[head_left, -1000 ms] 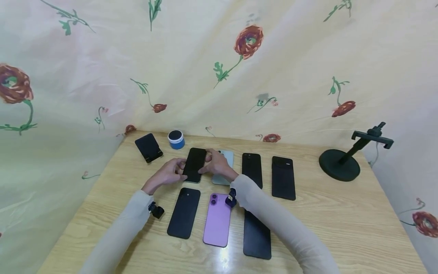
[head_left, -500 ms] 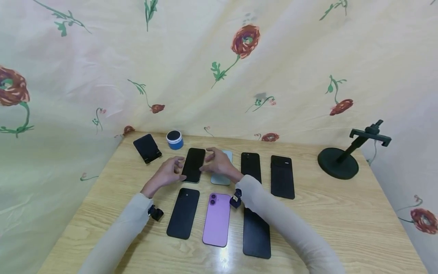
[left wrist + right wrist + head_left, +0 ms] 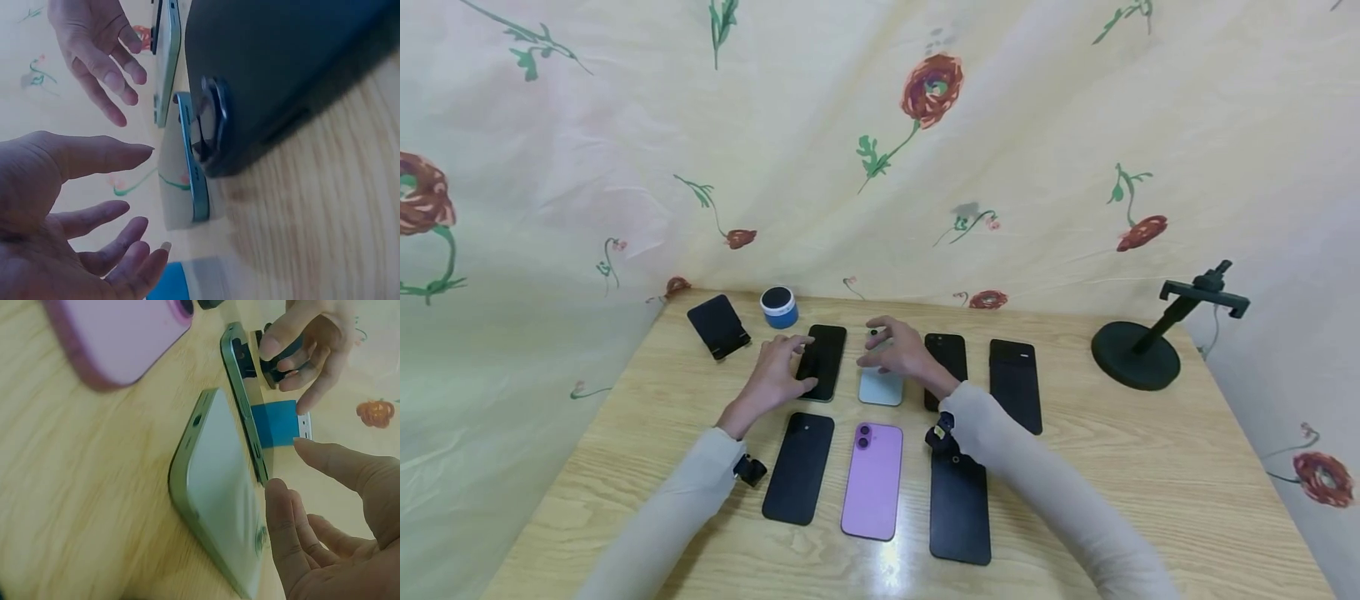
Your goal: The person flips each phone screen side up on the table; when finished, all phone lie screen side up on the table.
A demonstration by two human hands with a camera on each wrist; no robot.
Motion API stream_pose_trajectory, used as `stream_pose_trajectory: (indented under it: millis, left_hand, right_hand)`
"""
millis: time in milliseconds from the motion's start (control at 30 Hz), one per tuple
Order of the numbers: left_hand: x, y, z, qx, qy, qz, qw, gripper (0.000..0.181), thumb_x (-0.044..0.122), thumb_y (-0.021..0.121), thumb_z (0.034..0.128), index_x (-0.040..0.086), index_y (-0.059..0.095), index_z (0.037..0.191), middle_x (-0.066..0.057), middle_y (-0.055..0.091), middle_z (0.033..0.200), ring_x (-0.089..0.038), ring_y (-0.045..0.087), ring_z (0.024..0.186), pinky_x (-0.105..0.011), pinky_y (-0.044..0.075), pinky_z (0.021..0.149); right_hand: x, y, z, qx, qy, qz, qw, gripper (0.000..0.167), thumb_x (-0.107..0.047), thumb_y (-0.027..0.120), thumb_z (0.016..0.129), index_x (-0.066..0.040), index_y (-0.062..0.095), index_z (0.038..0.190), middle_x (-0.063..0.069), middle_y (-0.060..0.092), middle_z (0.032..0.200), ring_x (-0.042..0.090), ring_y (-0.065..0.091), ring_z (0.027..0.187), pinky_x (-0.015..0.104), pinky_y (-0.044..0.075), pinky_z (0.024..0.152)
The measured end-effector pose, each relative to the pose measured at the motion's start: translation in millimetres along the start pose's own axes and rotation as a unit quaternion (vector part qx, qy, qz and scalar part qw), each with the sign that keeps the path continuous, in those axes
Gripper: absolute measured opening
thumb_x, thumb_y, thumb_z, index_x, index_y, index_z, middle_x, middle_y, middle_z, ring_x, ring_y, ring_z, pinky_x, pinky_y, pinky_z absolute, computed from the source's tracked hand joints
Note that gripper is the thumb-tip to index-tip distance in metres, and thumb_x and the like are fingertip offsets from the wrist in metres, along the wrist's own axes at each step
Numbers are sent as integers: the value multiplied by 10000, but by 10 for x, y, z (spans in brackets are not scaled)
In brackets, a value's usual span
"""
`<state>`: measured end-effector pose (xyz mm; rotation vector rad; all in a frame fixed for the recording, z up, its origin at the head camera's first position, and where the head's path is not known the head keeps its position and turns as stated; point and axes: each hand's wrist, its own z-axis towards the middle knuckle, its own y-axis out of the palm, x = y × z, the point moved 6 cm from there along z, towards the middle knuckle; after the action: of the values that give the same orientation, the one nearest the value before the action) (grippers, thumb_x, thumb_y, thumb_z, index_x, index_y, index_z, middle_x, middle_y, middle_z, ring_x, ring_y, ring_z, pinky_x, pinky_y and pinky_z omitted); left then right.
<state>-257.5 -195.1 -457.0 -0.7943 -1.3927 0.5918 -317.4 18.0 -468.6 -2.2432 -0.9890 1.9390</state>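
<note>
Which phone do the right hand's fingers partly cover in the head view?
The pale blue phone, second from left in the far row. The right hand hides much of its upper half there, and it alone is pale blue.

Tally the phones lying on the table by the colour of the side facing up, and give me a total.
Dark phones: 5
Light blue phone: 1
Purple phone: 1
Total: 7
</note>
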Motion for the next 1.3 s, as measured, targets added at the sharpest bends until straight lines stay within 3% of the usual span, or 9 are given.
stream_pose_trajectory:
  millis: [200, 600, 833, 1100, 1300]
  left_hand:
    - [160, 53, -36, -88, 278, -193, 9994, 710, 183, 801, 913, 40, 478, 1529, -217, 581, 1325, -403, 550, 1206, -524, 503, 985]
    - [477, 258, -37, -338, 500, -95, 9981, 767, 283, 769, 953, 62, 398, 1587, -219, 556, 1423, -380, 547, 1281, -533, 509, 1039]
    - [601, 415, -32, -519, 378, 9, 9979, 781, 336, 785, 938, 94, 418, 1584, -218, 529, 1415, -316, 559, 1131, -477, 528, 959]
    - [667, 605, -32, -920, 107, 276, 9953, 794, 392, 793, 925, 87, 445, 1570, -246, 441, 1539, -401, 533, 1331, -545, 495, 1074]
    - [765, 727, -42, -1138, 157, 463, 9923, 800, 408, 772, 941, 97, 423, 1590, -246, 400, 1590, -389, 514, 1330, -544, 486, 1069]
  right_hand:
    - [37, -116, -68, 89, -81, -313, 9994, 733, -137, 840, 875, -120, 492, 1519, 160, 675, 1270, 259, 721, 888, 353, 627, 767]
    - [151, -346, -154, 178, -124, -507, 9985, 677, -159, 813, 904, -71, 505, 1500, 189, 669, 1240, 265, 712, 879, 372, 632, 754]
    - [198, -442, -203, 236, -111, -566, 9981, 629, -184, 784, 936, -47, 513, 1487, 207, 671, 1232, 299, 746, 884, 380, 630, 769]
    - [294, -482, -169, 343, -49, -735, 9967, 531, -222, 710, 994, -18, 536, 1453, 203, 723, 1174, 245, 786, 890, 318, 618, 773]
    - [301, -471, -180, 339, 40, -744, 9966, 538, -214, 688, 1007, 9, 514, 1465, 226, 723, 1193, 268, 789, 901, 329, 626, 774]
